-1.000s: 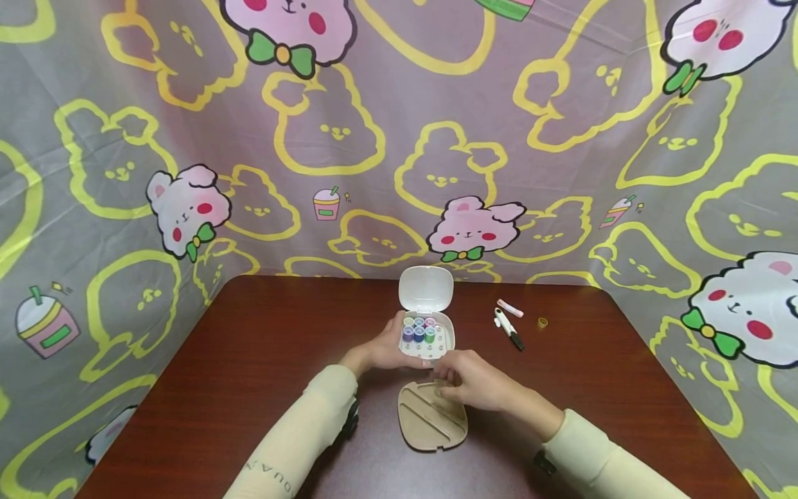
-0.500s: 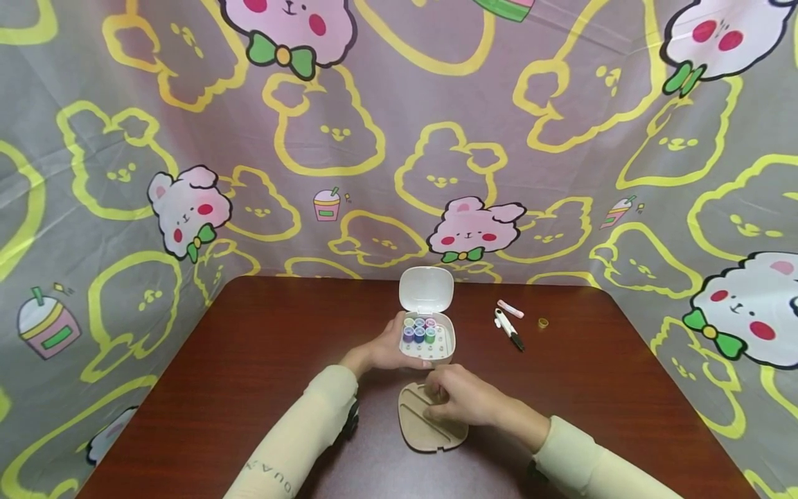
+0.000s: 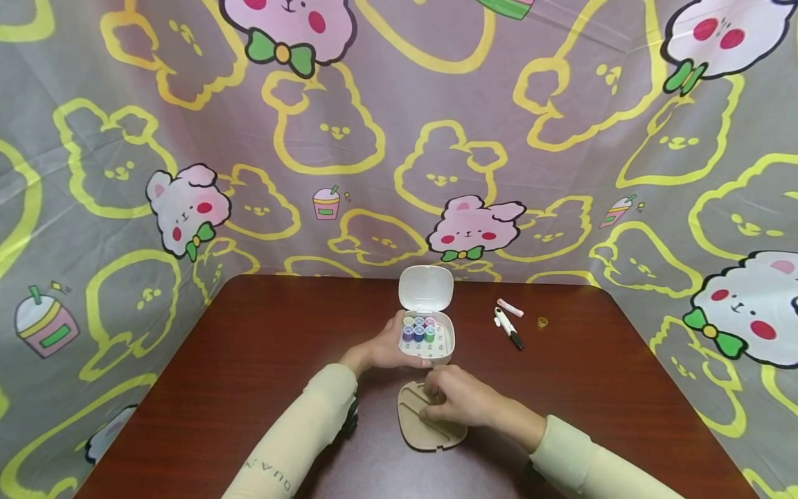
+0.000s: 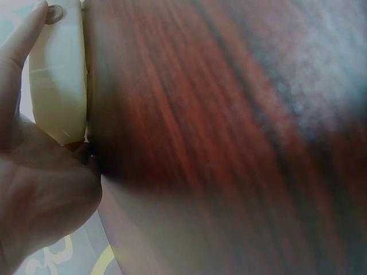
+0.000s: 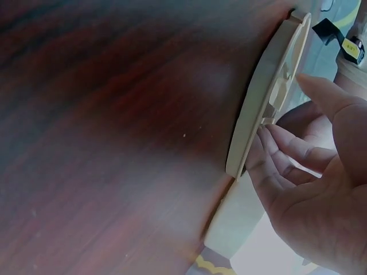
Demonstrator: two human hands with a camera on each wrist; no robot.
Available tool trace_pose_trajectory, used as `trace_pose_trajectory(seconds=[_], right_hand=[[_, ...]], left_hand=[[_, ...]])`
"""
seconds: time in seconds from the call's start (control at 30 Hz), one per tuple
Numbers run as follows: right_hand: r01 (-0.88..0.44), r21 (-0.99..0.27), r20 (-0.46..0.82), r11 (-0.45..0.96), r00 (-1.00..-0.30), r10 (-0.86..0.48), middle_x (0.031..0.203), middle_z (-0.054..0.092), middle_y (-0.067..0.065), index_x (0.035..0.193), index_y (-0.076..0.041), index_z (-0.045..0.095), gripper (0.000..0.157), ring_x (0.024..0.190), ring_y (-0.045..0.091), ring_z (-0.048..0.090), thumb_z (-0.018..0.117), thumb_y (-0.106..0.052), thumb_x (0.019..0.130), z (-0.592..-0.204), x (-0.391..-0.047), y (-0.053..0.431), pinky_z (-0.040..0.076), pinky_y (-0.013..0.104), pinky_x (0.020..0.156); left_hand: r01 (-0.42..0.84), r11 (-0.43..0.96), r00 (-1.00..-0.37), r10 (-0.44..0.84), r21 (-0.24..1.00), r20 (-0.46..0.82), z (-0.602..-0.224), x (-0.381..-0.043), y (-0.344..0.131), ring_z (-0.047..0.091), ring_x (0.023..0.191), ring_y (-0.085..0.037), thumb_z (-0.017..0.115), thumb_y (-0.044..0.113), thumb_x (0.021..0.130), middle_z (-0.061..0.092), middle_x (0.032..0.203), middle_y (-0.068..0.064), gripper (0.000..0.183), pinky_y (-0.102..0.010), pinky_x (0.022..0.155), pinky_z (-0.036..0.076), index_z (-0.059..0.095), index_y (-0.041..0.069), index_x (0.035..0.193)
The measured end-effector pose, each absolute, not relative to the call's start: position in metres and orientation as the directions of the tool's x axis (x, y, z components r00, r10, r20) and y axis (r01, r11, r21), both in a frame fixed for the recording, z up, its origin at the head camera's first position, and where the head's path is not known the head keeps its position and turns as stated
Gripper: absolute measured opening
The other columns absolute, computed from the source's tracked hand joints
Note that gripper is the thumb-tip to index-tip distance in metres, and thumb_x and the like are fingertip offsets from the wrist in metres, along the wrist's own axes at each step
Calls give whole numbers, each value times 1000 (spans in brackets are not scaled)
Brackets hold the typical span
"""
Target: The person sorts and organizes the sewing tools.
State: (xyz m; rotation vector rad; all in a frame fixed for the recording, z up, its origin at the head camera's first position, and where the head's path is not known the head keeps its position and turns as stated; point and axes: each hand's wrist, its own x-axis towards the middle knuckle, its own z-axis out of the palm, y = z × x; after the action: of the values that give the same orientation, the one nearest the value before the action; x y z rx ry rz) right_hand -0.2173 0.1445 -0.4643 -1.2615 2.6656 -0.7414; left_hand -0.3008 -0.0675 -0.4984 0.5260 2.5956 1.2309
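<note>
A white sewing box [image 3: 450, 341] stands with its lid [image 3: 426, 290] raised. Inside, several coloured thread spools [image 3: 419, 335] sit on pegs in two rows, with bare pegs beside them. My left hand [image 3: 385, 350] grips the box at its left side, thumb along the front; the left wrist view shows the thumb by a round catch [image 4: 54, 14]. Just in front lies a beige tray [image 3: 414, 426] with diagonal grooves. My right hand [image 3: 464, 396] is over its right part, fingers bent down and fingertips [image 5: 265, 129] inside its rim, thumb apart from them.
To the right of the box lie a white tool with a black tip [image 3: 510, 329], a small pink-and-white stick [image 3: 510, 308] and a gold-coloured ring-like piece [image 3: 542, 322]. A patterned cloth [image 3: 374, 138] hangs around the brown table [image 3: 280, 319].
My right hand has moved from the gap between box and tray, down and slightly left over the tray, then stayed there. The left hand and box have kept their place.
</note>
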Motion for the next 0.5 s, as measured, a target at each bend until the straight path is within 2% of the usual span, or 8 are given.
trace_pose_trajectory(seconds=[0.13, 0.27, 0.4, 0.5], right_hand=[[-710, -450, 115, 542, -648, -753, 72, 59, -1, 81, -13, 65, 29, 69, 4, 45, 87, -32, 79, -465, -217, 142, 37, 21, 58], [-694, -456, 88, 557, -658, -748, 68, 57, -1, 82, -12, 63, 30, 64, 1, 42, 88, -29, 77, -466, -215, 140, 35, 20, 54], [-685, -459, 69, 566, -663, -745, 61, 48, -8, 82, -11, 62, 29, 57, 0, 38, 88, -25, 77, -466, -213, 137, 33, 19, 51], [-689, -422, 68, 590, -673, -737, 59, 41, -14, 75, -11, 60, 30, 54, 0, 35, 86, -26, 75, -465, -212, 135, 29, 19, 48]], left_hand=[[237, 575, -911, 411, 783, -26, -494, -297, -68, 45, 121, -24, 93, 50, 67, 41, 133, -12, 115, -42, 104, 40, 23, 9, 149], [242, 580, -911, 411, 778, -24, -494, -296, -68, 45, 122, -24, 92, 52, 68, 41, 133, -13, 115, -42, 105, 40, 23, 10, 149], [245, 585, -911, 412, 773, -22, -495, -296, -67, 44, 123, -25, 92, 52, 68, 41, 134, -13, 114, -43, 106, 39, 22, 11, 149], [240, 580, -911, 411, 779, -25, -491, -294, -67, 44, 123, -25, 92, 49, 69, 41, 134, -13, 113, -43, 106, 39, 23, 9, 149]])
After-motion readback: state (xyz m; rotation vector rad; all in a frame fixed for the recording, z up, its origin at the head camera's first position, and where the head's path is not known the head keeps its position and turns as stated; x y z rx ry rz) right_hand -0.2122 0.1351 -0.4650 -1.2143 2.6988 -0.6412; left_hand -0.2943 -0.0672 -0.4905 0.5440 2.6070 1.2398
